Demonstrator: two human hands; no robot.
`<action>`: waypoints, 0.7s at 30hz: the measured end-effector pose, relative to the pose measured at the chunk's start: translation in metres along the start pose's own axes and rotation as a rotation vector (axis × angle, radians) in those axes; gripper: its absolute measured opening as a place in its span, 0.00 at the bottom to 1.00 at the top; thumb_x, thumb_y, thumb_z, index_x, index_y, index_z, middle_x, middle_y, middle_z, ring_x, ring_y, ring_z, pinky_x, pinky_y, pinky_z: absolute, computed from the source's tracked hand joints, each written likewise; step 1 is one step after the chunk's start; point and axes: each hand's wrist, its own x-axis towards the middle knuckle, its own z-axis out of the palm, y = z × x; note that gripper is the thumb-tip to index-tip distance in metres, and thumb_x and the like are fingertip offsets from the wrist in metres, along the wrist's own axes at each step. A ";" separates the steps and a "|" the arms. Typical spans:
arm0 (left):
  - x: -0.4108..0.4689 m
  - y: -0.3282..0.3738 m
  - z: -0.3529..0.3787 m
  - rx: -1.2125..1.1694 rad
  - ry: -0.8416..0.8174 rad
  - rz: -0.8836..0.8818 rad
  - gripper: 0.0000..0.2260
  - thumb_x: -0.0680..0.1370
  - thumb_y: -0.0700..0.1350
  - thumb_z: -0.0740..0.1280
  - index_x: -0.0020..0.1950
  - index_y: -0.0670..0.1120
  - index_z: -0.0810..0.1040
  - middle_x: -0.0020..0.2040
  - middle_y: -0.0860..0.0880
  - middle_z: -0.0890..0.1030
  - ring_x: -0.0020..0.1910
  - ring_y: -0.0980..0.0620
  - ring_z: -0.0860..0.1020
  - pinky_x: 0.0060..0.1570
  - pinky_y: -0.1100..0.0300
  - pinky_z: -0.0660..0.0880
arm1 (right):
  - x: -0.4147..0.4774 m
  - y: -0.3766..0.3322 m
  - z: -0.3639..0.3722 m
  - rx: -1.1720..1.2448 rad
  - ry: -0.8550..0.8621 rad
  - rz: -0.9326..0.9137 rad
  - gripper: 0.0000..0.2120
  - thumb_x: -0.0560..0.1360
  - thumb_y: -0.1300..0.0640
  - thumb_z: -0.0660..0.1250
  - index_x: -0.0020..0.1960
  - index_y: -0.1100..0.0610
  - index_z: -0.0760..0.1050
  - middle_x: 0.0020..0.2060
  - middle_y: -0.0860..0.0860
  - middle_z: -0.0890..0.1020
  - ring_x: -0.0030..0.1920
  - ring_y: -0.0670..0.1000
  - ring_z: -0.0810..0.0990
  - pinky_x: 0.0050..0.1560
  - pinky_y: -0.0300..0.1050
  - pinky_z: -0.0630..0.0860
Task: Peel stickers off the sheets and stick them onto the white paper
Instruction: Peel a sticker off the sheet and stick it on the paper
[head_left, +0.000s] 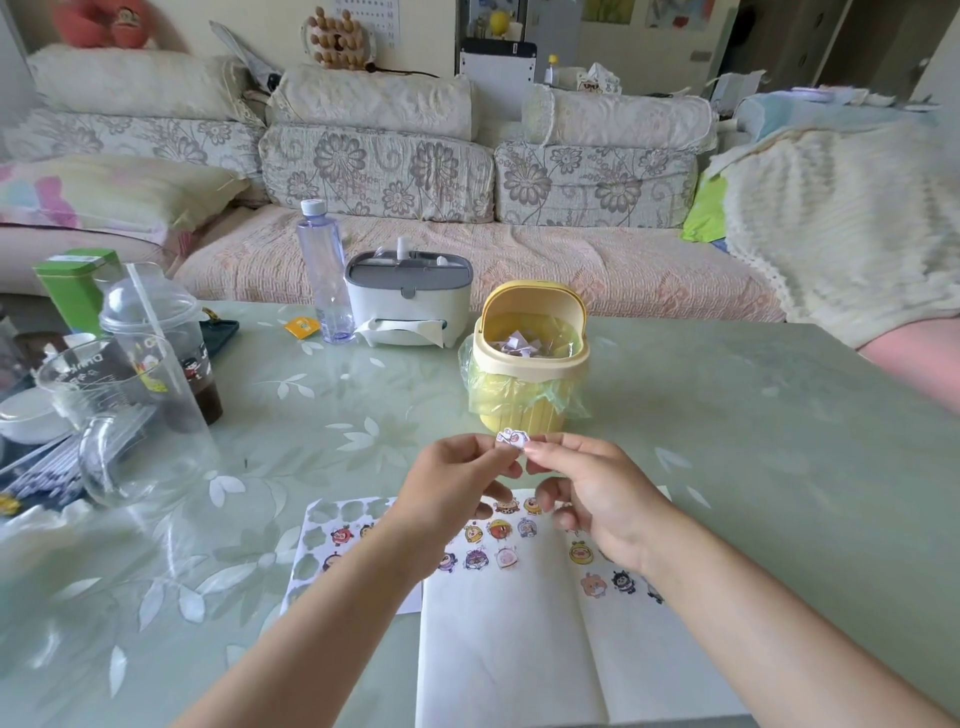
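Head view looks down on two bare hands raised above the green leaf-patterned table (727, 441), close together near the middle. The left hand (457, 478) and the right hand (587, 493) each pinch with thumb and forefinger at one small pale sticker (511, 437), which sits between their fingertips, lifted off the table and just in front of the yellow bin (530, 364). The other fingers of both hands are loosely curled.

Below the hands lies the white paper (509, 649), creased down its middle, with rows of round cartoon stickers (498, 530) on its far part. The near part of it is bare. To its left, touching or slightly under it, lies the sticker sheet (322, 540), with several empty outlines along its left and far edges and a few stickers still on it.

The yellow bin, lined with a thin green bag, holds scraps of white paper. Farther off stand a grey-lidded tissue box (410, 301) and a clear bottle (323, 270) just to its left. At the left edge of the table are a glass jug (119, 415), a domed plastic cup with a straw (156, 343) and a green tin (72, 291). A floral sofa (374, 171) runs along the far side.
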 end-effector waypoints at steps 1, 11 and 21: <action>-0.001 0.000 0.000 0.021 0.010 0.011 0.07 0.79 0.47 0.69 0.45 0.44 0.80 0.40 0.53 0.83 0.35 0.55 0.80 0.37 0.61 0.73 | -0.001 0.000 -0.001 -0.018 0.001 0.000 0.04 0.76 0.57 0.71 0.50 0.56 0.82 0.41 0.51 0.80 0.30 0.49 0.74 0.24 0.39 0.63; 0.000 -0.009 0.002 0.385 -0.015 0.154 0.09 0.79 0.48 0.68 0.43 0.44 0.77 0.37 0.48 0.80 0.33 0.54 0.77 0.32 0.63 0.71 | -0.007 -0.004 -0.014 -0.477 0.055 -0.294 0.06 0.73 0.49 0.76 0.42 0.52 0.85 0.34 0.51 0.83 0.29 0.44 0.77 0.34 0.37 0.74; 0.004 -0.031 -0.010 0.888 -0.040 0.245 0.09 0.80 0.50 0.65 0.58 0.55 0.81 0.52 0.55 0.82 0.45 0.56 0.78 0.38 0.67 0.71 | -0.002 0.011 -0.031 -0.577 0.061 -0.084 0.09 0.75 0.49 0.74 0.42 0.54 0.82 0.30 0.51 0.78 0.25 0.46 0.74 0.29 0.38 0.66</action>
